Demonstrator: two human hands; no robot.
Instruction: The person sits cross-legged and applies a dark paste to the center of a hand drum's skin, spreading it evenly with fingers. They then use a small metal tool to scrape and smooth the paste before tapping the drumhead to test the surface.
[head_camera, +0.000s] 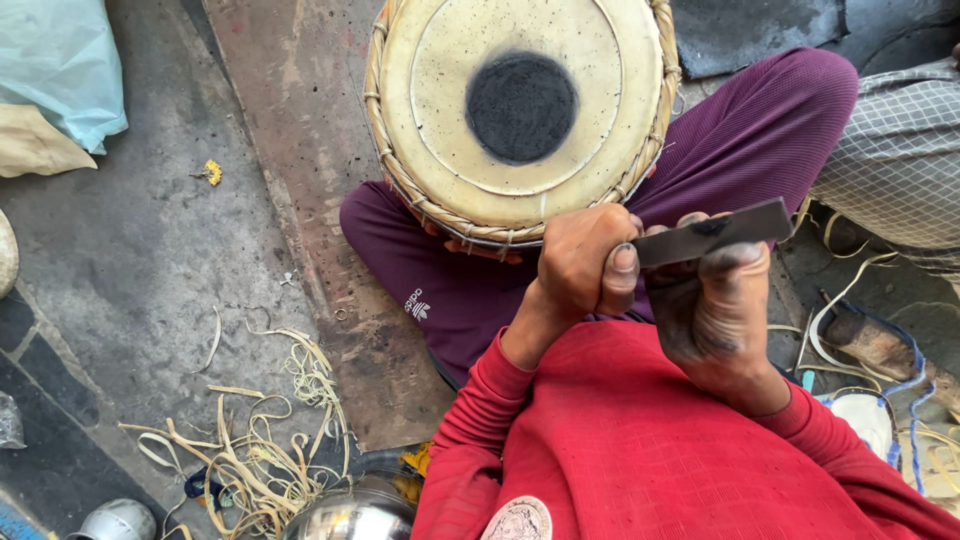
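Close to the camera, the right hand (715, 305) holds a flat dark metal blade (712, 233), its grip shut tight around it. The left hand (582, 262), just beside it, is curled into a fist with its thumb touching the blade's end. Just past the hands, a round tan drum with a black middle spot (520, 110) rests on the purple trouser legs (440, 275). Pale cut strips (260, 450) lie on the floor.

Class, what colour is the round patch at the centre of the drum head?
Black patch, seen in the head view.
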